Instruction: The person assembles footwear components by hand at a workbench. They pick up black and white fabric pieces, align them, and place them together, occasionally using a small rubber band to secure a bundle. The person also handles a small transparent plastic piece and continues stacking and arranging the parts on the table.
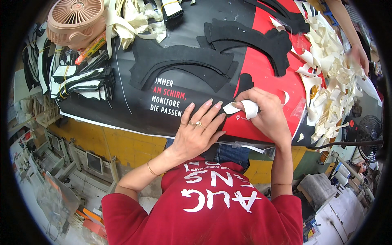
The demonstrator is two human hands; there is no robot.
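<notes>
My left hand (196, 132) lies flat on the printed black and red table cover (139, 118), its fingers stretched out and slightly apart. My right hand (267, 114) is closed just to the right, thumb and fingers pinching a curled white strip (250, 109). The strip's free end reaches toward my left fingertips. Whether it is attached to a black piece there, I cannot tell, since black lies on black. Beyond my right hand is a rounded black end of a cut piece (245, 83). Curved black cut pieces (179, 61) lie stacked beyond my left hand.
More curved black pieces (249, 41) lie farther back. A heap of cream peeled strips (326, 73) covers the right side, near another person's hand (358, 59). At left stand a pink fan (77, 20) and banded black-and-white bundles (79, 83). A black fan (369, 132) is at far right.
</notes>
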